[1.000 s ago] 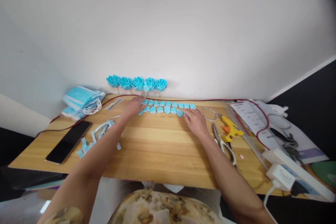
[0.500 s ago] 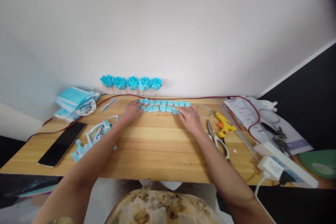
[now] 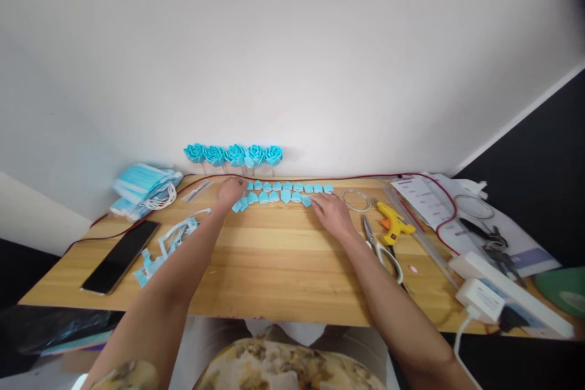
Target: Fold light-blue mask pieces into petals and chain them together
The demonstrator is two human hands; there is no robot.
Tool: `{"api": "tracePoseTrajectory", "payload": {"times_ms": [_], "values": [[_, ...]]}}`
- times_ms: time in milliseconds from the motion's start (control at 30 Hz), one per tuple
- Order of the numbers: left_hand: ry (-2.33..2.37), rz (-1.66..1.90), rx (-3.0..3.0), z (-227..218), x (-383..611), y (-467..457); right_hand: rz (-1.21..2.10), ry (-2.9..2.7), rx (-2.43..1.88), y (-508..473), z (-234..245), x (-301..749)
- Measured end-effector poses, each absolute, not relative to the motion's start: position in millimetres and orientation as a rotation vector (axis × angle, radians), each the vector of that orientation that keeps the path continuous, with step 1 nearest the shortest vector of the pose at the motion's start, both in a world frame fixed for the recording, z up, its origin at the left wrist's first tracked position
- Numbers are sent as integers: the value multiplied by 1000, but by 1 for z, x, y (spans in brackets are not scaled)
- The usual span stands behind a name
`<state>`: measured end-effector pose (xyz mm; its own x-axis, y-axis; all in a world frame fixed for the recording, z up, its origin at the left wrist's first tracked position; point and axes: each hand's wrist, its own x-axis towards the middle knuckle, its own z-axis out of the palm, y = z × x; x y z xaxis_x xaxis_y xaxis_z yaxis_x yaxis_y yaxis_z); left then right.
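Two rows of small folded blue petal pieces (image 3: pixel 286 192) lie on the wooden desk (image 3: pixel 274 262) near its far edge. My left hand (image 3: pixel 231 191) rests at the left end of the rows, its fingertips touching the first pieces of the far row. My right hand (image 3: pixel 331 213) lies flat with fingers stretched onto the right end of the near row. Neither hand holds anything. Behind the rows, several blue fabric roses (image 3: pixel 235 154) stand against the white wall.
A stack of blue face masks (image 3: pixel 144 186), cut mask scraps (image 3: pixel 169 241) and a black phone (image 3: pixel 121 248) lie at the left. Right of my hand are a wire coil (image 3: pixel 356 199), scissors (image 3: pixel 379 247), a yellow glue gun (image 3: pixel 393 223), papers, a red cable and a white power strip (image 3: pixel 503 289).
My left hand has moved up to the left end of the far row, leaving two near-row pieces pushed slightly left. My right hand has stayed at the right end of the near row.
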<state>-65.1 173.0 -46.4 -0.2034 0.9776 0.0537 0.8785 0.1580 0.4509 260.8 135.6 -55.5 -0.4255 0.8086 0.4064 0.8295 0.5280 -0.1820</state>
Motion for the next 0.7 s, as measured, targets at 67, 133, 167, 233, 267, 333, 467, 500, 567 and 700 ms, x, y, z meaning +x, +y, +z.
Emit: {"api": "tracePoseTrajectory", "payload": {"times_ms": [67, 133, 167, 233, 267, 333, 467, 500, 567, 700], "values": [[2187, 599, 1762, -47, -62, 177, -56, -2322, -1335, 135, -56, 261], [2181, 638, 1721, -47, -61, 180, -48, -2318, -1329, 135, -55, 260], [2172, 664, 1702, -46, -61, 182, -45, -2318, -1324, 135, -55, 260], [2142, 728, 1671, -45, -62, 183, -42, -2319, -1308, 135, -55, 260], [2122, 766, 1658, -45, -62, 183, -40, -2317, -1300, 135, -55, 260], [2080, 855, 1631, -46, -61, 181, -33, -2299, -1281, 135, -55, 260], [2000, 1075, 1557, -46, -57, 172, -13, -2282, -1225, 134, -56, 258], [1972, 1131, 1531, -45, -55, 169, -7, -2283, -1210, 134, -56, 258], [1879, 1228, 1477, -41, -49, 162, 10, -2268, -1186, 134, -56, 257], [1554, 1270, 1407, -32, -24, 137, 154, -2176, -1142, 131, -54, 252]]}}
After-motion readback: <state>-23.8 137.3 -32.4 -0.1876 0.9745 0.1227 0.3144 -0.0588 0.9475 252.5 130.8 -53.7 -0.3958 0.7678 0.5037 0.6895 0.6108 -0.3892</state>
